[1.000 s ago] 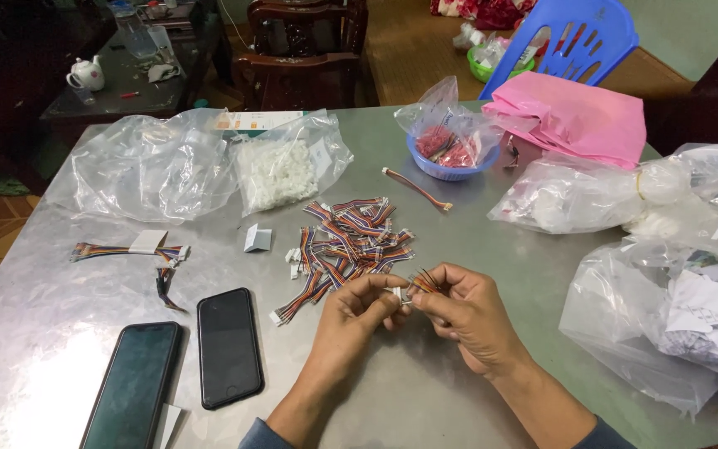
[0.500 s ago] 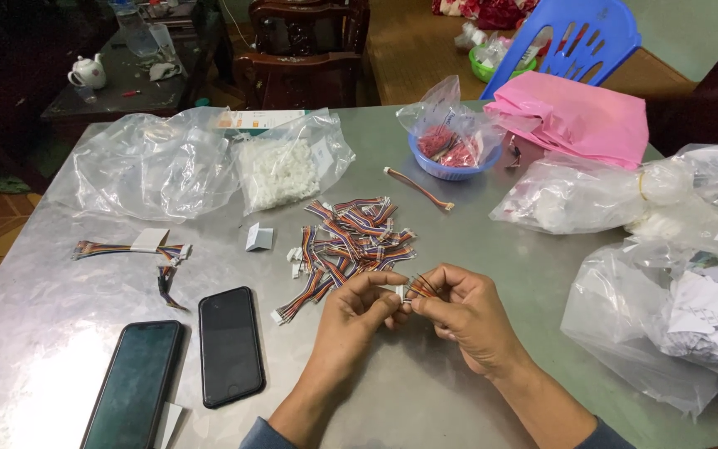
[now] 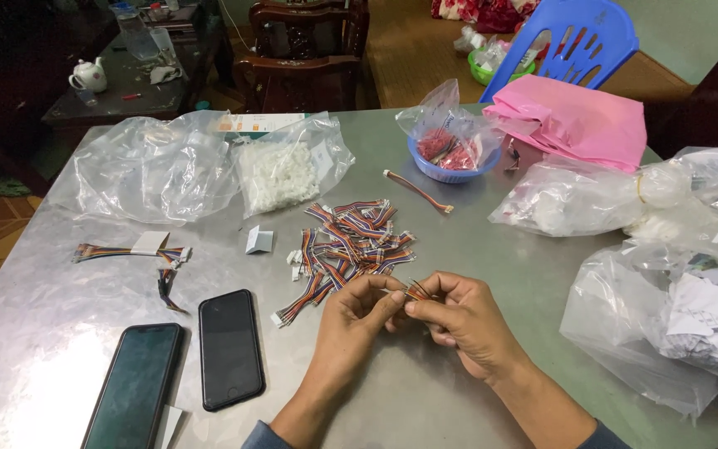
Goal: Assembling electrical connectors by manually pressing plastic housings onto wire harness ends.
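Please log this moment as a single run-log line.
left hand: pinching wire lead | right hand: pinching same lead | pile of wire leads: just beyond hands | two phones: left on table

Short multicoloured ribbon cable (image 3: 416,290) pinched above the table, beside the pile (image 3: 351,241)

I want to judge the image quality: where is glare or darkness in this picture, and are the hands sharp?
Head view: bright glare lies on the metal table at lower left and on the clear plastic bags; the room at upper left is dark. The left hand and right hand look fairly sharp, but the thin wires between them are too small to make out.
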